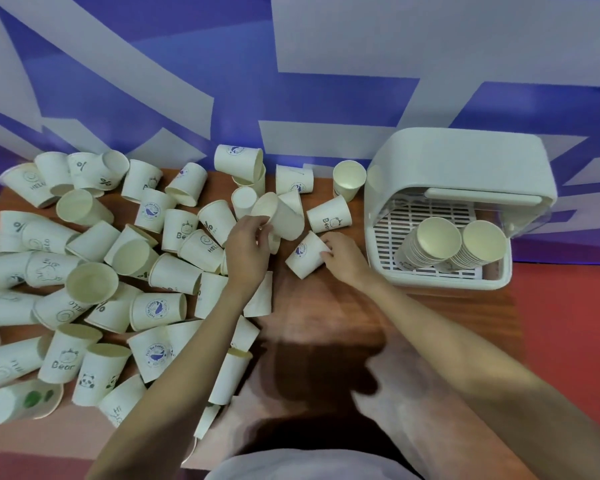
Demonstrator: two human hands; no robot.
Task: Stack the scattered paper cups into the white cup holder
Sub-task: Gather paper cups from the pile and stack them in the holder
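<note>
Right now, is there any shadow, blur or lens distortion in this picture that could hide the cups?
Head view: a dark shadow of the person falls on the bare wooden table, hiding no cups; wide-angle bending curves the white cup holder and stretches cups at the left edge; focus is soft overall, so small prints blur; no strong glare.

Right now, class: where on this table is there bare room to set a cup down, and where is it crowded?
Bare wood lies in the middle of the table, bordered by the two forearms and, beyond them, the cup pile and the white cup holder. The table's left half is crowded with tumbled cups, edge to edge. Inside the holder, two stacks fill the front.
</note>
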